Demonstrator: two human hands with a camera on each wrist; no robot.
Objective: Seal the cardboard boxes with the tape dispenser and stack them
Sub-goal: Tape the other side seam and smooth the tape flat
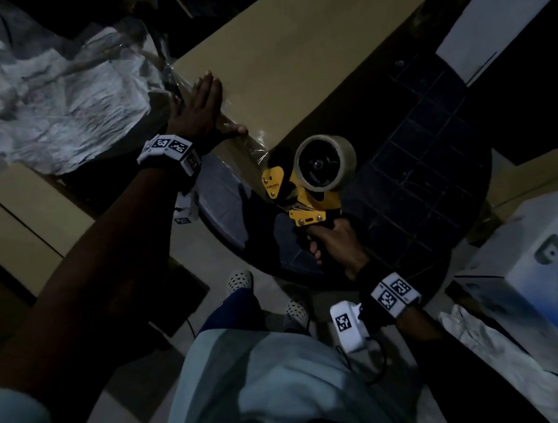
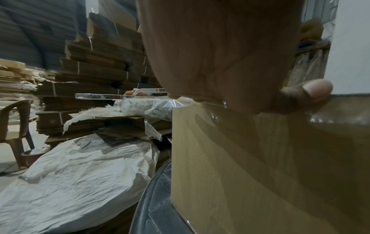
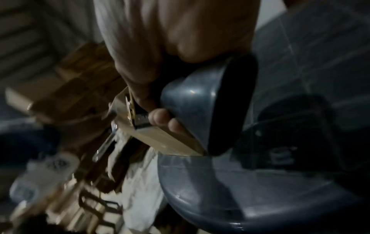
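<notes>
Pressing one cardboard box [image 1: 296,61], left hand [image 1: 200,111] flat | right hand [image 1: 334,243] gripping one tape dispenser [image 1: 312,180]

We wear white wrist bands [image 1: 168,148] printed with black square-pattern markers on both bare forearms, a pale light-blue top [image 1: 274,380], dark blue trousers [image 1: 236,310] and white perforated clogs [image 1: 239,280].

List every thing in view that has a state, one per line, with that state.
cardboard box: closed, lying on the round table, clear tape along its near edge.
tape dispenser: held off the box, roll loaded.
left hand: flat, fingers straight, pressing the tape on the box edge.
right hand: gripping the dispenser handle.
round table: bearing the box.
</notes>
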